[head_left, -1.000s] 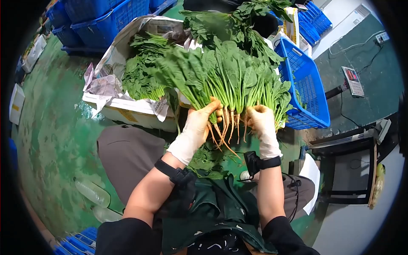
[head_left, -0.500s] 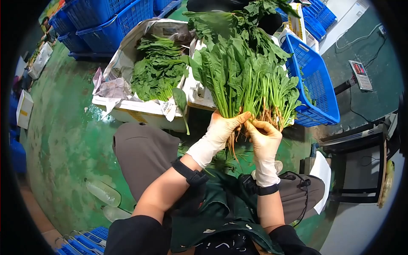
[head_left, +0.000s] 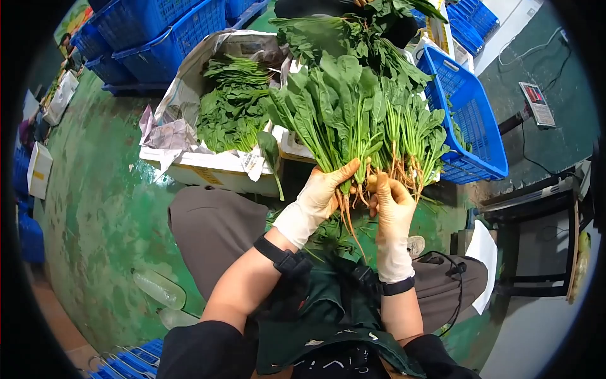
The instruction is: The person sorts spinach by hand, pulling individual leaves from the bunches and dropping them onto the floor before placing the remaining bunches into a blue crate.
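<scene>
In the head view my gloved left hand (head_left: 314, 197) is wrapped round the lower stems of a bunch of spinach (head_left: 338, 120). Its leaves point away from me, and long orange roots hang below the fist. My gloved right hand (head_left: 394, 205) is beside those roots with its fingers curled in a pinch; whatever lies between the fingertips is too small to make out. Just beyond the right hand, more rooted spinach (head_left: 413, 136) lies heaped, partly hidden by the held bunch. One loose spinach leaf (head_left: 269, 151) hangs over the edge of a white foam box (head_left: 214, 174).
Trimmed spinach (head_left: 233, 107) is stacked inside the paper-lined foam box. A blue crate (head_left: 483, 136) stands right of the heap, near a scale display (head_left: 538, 104). Blue crates (head_left: 148, 38) are piled at the back left. Plastic bottles (head_left: 158, 287) lie on the wet green floor.
My right hand has drawn slightly away from my left, where the fingertips were meeting. The held spinach has shifted and its leaves spread further left, with more root showing below.
</scene>
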Tool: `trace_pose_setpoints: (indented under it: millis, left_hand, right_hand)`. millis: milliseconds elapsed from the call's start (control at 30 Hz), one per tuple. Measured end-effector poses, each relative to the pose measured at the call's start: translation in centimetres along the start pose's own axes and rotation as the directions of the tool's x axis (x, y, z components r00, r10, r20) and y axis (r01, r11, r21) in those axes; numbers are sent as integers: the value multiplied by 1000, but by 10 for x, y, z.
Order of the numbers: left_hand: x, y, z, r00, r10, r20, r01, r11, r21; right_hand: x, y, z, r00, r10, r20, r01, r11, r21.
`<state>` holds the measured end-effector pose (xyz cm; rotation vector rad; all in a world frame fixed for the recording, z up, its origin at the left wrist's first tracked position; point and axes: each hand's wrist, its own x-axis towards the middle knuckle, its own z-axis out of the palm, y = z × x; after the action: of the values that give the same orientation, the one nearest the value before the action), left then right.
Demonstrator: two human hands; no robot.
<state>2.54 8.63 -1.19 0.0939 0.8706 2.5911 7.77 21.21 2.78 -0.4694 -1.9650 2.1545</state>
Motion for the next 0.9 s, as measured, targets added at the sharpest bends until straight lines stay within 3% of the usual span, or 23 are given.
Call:
trace_pose_setpoints:
  millis: [67,133,200,267,400,433,600,633,667,700,733,767,900]
  left_hand:
    - [-3,-1,3,1000,1,-25,-1,1000,-11]
    - [-5,0,4,997,46,-56,-40,993,107]
    - [-7,1,6,997,32,-73,-22,992,126]
    - [-7,0,5,998,1,-61,9,984,177]
    - [-3,-5,6,989,92,-114,-77,989,129]
    - [-1,-5,4,989,95,-116,-80,989,127]
    - [9,2,-10,978,-26,-208,-45,943,-328]
    - [9,3,-13,965,2,-262,-91,940,-328]
    - [8,6,-12,966,46,-255,-125,946,-300]
    - [7,8,-11,978,32,-207,-88,961,-263]
    - [6,10,-10,988,14,-155,-49,974,-223]
    - [4,12,-6,994,49,-97,-64,986,-156]
    - [-1,7,3,994,92,57,-88,994,-60]
  right_hand:
    - [5,-4,7,998,-68,-16,68,997,-30]
    - [14,-6,12,959,-278,-46,261,937,-232]
    - [27,-13,12,988,-154,-32,141,958,-251]
    - [32,-23,18,998,-34,-45,29,995,-99]
    - [28,-29,25,996,-43,-76,47,997,57]
    - [22,-26,27,986,-119,-115,133,983,124]
    - [-12,-7,13,857,-422,-295,501,817,286]
    - [-16,-8,5,867,-375,-328,467,841,274]
    - [-18,-13,-6,907,-371,-200,396,913,100]
    - [-15,-15,-11,958,-268,-103,256,960,-116]
    - [-11,-15,-16,989,-140,-39,119,934,-337]
    - [-6,-12,-18,971,-241,-9,197,815,-545]
    - [-7,-19,1,887,-444,124,431,704,-564]
